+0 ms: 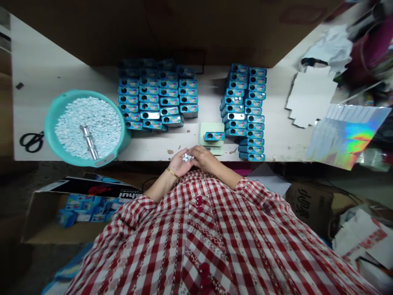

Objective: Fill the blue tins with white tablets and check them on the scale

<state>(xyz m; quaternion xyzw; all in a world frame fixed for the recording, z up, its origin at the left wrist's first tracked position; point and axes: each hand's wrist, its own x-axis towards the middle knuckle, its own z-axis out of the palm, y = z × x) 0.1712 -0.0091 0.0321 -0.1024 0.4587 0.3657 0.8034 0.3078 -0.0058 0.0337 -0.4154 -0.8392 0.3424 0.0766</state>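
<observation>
My left hand is palm up and cupped, holding a small heap of white candy-like pellets. Over the right side of that heap curls my right hand, its fingers bent against the pellets; part of the fingertips is hidden. Just beyond my hands is a pale green scale with one blue tin on it. To the left stands a turquoise basin full of the same white pellets, with a shiny metal cylinder lying on them.
Blue tins with dark round holes stand in rows left and right of the scale. Behind them is a large cardboard box. Black scissors, a white card cutout and an iridescent sheet lie outward. Below left sits an open carton.
</observation>
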